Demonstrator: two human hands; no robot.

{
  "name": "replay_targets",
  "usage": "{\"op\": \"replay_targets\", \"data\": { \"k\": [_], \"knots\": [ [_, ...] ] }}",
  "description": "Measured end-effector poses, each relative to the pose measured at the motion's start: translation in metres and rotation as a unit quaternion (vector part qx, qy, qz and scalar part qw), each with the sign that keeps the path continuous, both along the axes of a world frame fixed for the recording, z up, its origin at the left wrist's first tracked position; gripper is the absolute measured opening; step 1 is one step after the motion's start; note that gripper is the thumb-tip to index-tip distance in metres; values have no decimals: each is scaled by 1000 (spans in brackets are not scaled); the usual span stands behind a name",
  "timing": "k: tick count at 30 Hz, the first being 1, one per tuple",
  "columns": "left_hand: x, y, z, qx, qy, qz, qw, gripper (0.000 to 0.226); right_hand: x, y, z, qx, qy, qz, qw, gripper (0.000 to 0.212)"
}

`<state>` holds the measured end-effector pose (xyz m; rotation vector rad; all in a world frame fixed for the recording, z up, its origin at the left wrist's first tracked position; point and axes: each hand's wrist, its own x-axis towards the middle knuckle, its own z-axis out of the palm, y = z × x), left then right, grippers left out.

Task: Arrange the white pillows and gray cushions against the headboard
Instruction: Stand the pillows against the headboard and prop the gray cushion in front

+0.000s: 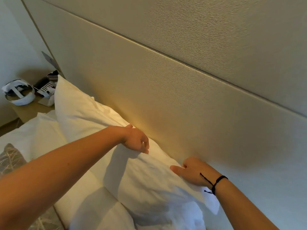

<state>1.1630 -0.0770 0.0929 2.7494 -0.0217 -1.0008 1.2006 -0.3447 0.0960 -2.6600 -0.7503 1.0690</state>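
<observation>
Against the beige padded headboard (166,90) one white pillow (149,176) leaned, its top edge touching the panel, a second pillow (79,107) upright beside it. Left hand (136,141) pinched the top edge with curled fingers; right hand (191,173) gripped that edge too, fingers tucked behind. One gray cushion (10,156) lay well apart at the left.

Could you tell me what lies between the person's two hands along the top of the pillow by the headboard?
In the head view, only the white pillow's top edge lies between the left hand and right hand, resting against the headboard.
</observation>
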Motion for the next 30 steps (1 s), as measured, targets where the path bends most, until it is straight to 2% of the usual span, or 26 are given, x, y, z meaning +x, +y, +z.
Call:
{"op": "replay_targets", "data": {
  "k": [2,4,7,10,12,16,20,23,26,30],
  "knots": [
    [-2,-8,3,22,4,-26,999,55,-3,-13,7,8,-19,-2,1000,57],
    [-5,-10,5,11,-20,-17,1000,52,-8,-26,13,56,-55,-6,997,55],
    [-8,-5,13,-66,-150,36,986,30,-15,-45,23,175,-125,-22,976,50],
    [-9,4,22,-119,-261,90,954,18,-18,-62,34,228,-172,-60,957,40],
    [-7,8,25,-94,-315,83,941,15,-19,-71,38,198,-204,-69,956,37],
    [-1,5,14,-3,-395,10,919,17,-23,-81,31,47,-337,-32,940,38],
    [-1,11,1,60,-355,-18,933,19,-23,-91,17,-3,-402,-33,915,40],
    [-6,32,-4,132,-329,5,935,21,-25,-94,-6,-45,-386,-23,921,38],
    [-15,54,-9,188,-347,41,918,24,-34,-88,-25,-65,-340,5,938,30],
    [-19,67,-11,205,-376,78,900,23,-41,-74,-25,-61,-314,9,947,27]
  ]
}}
